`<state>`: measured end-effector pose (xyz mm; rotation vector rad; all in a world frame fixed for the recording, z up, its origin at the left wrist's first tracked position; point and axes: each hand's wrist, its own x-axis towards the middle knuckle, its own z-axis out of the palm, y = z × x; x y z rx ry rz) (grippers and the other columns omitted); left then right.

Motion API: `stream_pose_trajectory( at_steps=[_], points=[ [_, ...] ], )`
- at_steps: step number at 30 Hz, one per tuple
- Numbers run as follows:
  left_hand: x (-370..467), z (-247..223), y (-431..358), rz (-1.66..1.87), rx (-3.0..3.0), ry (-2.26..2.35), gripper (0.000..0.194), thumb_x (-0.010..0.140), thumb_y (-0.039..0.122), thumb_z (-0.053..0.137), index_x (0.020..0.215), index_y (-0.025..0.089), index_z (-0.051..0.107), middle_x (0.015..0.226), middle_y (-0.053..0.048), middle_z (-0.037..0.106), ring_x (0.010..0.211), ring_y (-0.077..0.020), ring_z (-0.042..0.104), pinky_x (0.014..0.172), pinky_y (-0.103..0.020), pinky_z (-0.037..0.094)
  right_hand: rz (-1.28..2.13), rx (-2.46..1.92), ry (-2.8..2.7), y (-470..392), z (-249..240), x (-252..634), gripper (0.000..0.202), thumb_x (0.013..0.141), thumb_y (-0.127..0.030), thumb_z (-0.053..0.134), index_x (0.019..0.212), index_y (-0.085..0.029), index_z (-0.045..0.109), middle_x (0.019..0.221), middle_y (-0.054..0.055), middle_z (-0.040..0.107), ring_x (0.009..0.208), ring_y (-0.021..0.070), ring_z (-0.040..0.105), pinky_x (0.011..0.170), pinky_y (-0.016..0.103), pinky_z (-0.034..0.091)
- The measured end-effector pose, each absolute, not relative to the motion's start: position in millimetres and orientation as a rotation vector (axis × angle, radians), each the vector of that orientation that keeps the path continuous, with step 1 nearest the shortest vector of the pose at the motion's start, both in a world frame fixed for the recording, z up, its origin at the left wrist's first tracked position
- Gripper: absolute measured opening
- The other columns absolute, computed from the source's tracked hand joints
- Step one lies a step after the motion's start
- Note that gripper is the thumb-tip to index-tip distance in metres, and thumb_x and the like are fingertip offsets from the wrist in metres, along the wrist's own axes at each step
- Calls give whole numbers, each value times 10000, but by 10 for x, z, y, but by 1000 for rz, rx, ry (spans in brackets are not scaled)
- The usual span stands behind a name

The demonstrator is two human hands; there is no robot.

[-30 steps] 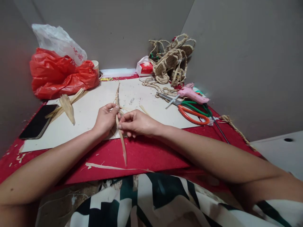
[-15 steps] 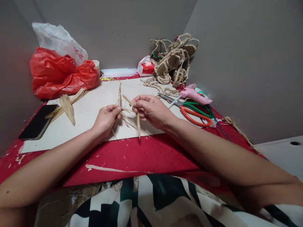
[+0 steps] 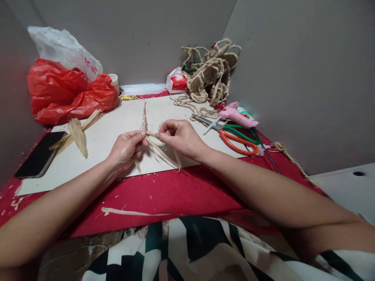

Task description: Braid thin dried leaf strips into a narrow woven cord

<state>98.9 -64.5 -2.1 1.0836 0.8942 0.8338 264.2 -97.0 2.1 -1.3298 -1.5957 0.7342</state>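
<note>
A thin braid (image 3: 144, 117) of pale dry husk stands out beyond my left hand (image 3: 126, 149), which pinches its near end between thumb and fingers. Loose husk strips (image 3: 159, 151) fan out from that pinch toward the board's front edge. Just to the right, my right hand (image 3: 182, 139) is closed, thumb against forefinger, on a short strip that runs to the braid's near end. Another strip end hangs below my right hand. Both hands are above the white board (image 3: 108, 128).
Left are a phone (image 3: 38, 154), loose husks (image 3: 77, 136), and a red plastic bag (image 3: 67, 91). Behind stand a cup (image 3: 114, 81) and tissue pack (image 3: 176, 80). Right are coiled cords (image 3: 209, 76), a pink glue gun (image 3: 237, 116) and orange-handled scissors (image 3: 231, 144).
My right hand has drawn its strip in to the braid's near end beside my left hand. My left hand keeps its pinch. The whole view has shifted slightly.
</note>
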Motion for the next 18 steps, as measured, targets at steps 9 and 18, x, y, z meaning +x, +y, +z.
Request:
stream_pose_trajectory(
  at_steps=[9,18],
  points=[
    [996,-37,-639,818,1090,907,125,762,226,649,706,117,625,512,39,496,334,-9,221,345,-187,155,749,-1372,-1621,-979,9,2623,136,755,-212,600,649,-139,555,536,-37,455,528,77,374,519,227,293],
    [999,-40,-625,820,1166,952,165,732,223,672,633,122,586,467,33,487,321,-14,266,339,-183,144,605,-1407,-1745,-969,-2,2659,138,786,-250,606,701,-141,597,626,-1,554,587,100,448,579,239,339]
  ],
)
